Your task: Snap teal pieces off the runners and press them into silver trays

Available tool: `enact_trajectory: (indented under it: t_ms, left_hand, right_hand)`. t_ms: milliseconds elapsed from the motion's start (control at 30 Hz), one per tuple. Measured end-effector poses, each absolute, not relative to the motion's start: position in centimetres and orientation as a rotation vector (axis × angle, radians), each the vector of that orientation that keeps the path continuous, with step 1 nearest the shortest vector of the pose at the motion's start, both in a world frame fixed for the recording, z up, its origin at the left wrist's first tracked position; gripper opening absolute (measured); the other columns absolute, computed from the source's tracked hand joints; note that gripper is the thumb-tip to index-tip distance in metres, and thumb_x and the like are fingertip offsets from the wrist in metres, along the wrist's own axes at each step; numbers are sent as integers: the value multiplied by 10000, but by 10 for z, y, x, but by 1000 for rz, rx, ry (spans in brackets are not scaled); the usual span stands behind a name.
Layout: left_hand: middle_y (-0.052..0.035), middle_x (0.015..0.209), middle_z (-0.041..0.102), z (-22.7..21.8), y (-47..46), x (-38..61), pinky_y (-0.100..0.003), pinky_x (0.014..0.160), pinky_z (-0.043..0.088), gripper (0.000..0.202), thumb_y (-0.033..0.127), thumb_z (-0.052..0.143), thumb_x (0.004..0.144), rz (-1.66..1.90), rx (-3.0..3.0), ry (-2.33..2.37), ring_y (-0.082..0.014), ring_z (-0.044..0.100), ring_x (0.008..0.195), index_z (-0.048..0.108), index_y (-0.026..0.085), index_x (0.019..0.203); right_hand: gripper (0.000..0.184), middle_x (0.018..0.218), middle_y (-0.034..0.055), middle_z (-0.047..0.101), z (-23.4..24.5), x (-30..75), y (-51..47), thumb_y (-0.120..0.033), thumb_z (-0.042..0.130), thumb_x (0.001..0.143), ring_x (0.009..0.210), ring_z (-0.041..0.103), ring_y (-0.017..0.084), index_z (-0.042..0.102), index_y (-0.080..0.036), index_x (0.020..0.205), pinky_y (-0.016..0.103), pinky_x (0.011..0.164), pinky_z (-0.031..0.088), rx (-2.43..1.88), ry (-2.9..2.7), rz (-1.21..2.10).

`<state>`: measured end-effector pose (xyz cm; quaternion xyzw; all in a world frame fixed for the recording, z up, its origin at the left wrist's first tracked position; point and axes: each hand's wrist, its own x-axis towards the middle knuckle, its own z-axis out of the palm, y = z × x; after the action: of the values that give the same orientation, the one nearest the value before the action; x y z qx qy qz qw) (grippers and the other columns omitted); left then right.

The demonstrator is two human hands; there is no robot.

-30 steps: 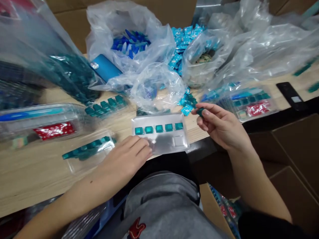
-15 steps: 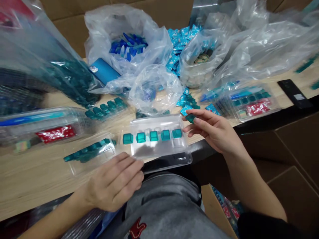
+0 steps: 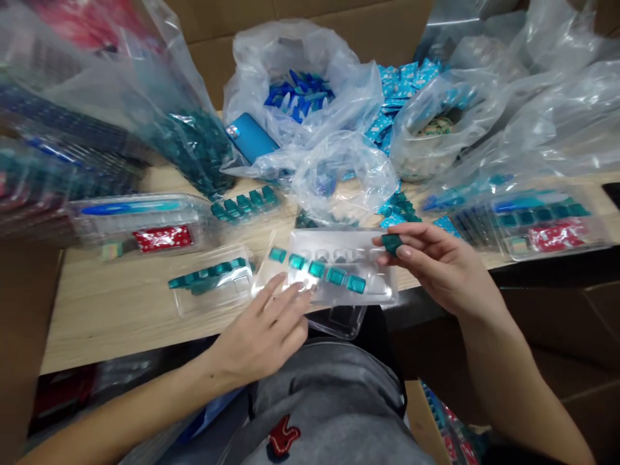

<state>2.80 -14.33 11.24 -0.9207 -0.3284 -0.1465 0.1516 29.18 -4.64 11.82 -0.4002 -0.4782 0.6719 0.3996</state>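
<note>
My right hand [image 3: 440, 268] pinches a small teal translucent cap [image 3: 391, 243] between thumb and fingers, just above the far right of a clear plastic tray [image 3: 372, 258]. Several matching caps [image 3: 317, 269] lie in a slanted row across that tray. My left hand [image 3: 261, 339] has its fingers spread, with the fingertips resting on the tray's near left part. It holds nothing. Its fingers lie close to the row of caps.
Clear bags of blue and teal pieces [image 3: 300, 90] crowd the far side of the wooden table [image 3: 121, 316]. Other clear trays [image 3: 210, 279] stand left and right. A blue phone [image 3: 249, 139] lies among the bags. Cardboard boxes surround the table.
The tray has turned, so its row of caps now slants. My left hand has moved onto the tray with fingers spread. The view has shifted, and the right hand keeps its cap.
</note>
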Motion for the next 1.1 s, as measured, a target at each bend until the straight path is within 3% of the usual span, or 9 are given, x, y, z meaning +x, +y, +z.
enact_trajectory:
  t_ms: [133, 233, 333, 467, 567, 667, 800, 967, 1100]
  left_hand:
    - [-164, 1096, 731, 111, -136, 8, -364, 746, 598, 141, 77, 477, 930, -472, -2578, -994, -268, 713, 994, 608, 132, 931]
    - [-126, 1107, 734, 107, -127, 6, -374, 818, 572, 183, 60, 474, 935, -432, -2571, -976, -244, 706, 1005, 604, 143, 1033]
    - [-85, 1011, 755, 106, -120, 11, -354, 816, 539, 215, 15, 459, 924, -381, -2514, -912, -202, 708, 883, 617, 158, 952]
    - [-68, 821, 748, 109, -120, -2, -322, 669, 488, 150, 63, 540, 910, -424, -2408, -820, -185, 637, 695, 580, 173, 816]
    - [-73, 953, 755, 110, -118, -24, -344, 608, 433, 113, 133, 622, 880, -447, -2305, -1026, -181, 583, 642, 555, 204, 825]
    - [-37, 1113, 726, 107, -103, -40, -397, 705, 416, 54, 198, 597, 868, -502, -2324, -1551, -209, 624, 782, 595, 236, 907]
    - [-72, 1192, 672, 100, -73, -40, -514, 895, 366, 197, 286, 490, 878, -480, -2297, -2218, -312, 585, 1084, 636, 218, 991]
    - [-83, 1078, 679, 99, -61, -30, -476, 785, 372, 244, 307, 417, 929, -481, -2326, -2166, -282, 576, 972, 650, 243, 967]
    - [-97, 1020, 677, 103, -63, -29, -461, 758, 374, 239, 295, 423, 946, -457, -2256, -2178, -284, 560, 900, 658, 254, 927]
  right_hand:
    - [216, 884, -8, 743, 114, 295, -43, -287, 796, 767, 718, 735, 124, 704, -243, 957, 295, 780, 609, -1059, -1243, 1538]
    - [232, 902, -12, 735, 112, 296, -43, -286, 789, 776, 726, 739, 128, 702, -246, 987, 329, 810, 617, -1075, -1256, 1491]
    - [260, 959, 1, 751, 114, 296, -46, -278, 779, 783, 831, 750, 152, 713, -255, 1034, 369, 878, 613, -1096, -1207, 1523]
    - [293, 982, 8, 761, 117, 295, -49, -252, 773, 777, 887, 748, 171, 725, -250, 1066, 378, 891, 611, -1131, -1270, 1476]
    - [250, 909, 3, 755, 117, 292, -50, -221, 755, 785, 778, 739, 148, 727, -229, 1033, 322, 791, 619, -1125, -1416, 1332]
    - [190, 872, 14, 744, 119, 280, -47, -219, 766, 779, 716, 703, 129, 730, -193, 964, 265, 702, 583, -1072, -1692, 1200]
    - [145, 860, 29, 731, 122, 252, -35, -242, 732, 833, 741, 660, 127, 717, -167, 956, 256, 718, 524, -847, -2126, 1022]
    - [148, 987, 88, 690, 119, 217, -20, -228, 625, 918, 936, 618, 184, 695, -151, 1023, 315, 829, 480, -606, -2484, 790]
    - [139, 989, 117, 665, 118, 203, -18, -163, 597, 922, 925, 591, 198, 702, -110, 996, 325, 821, 470, -546, -2724, 690]
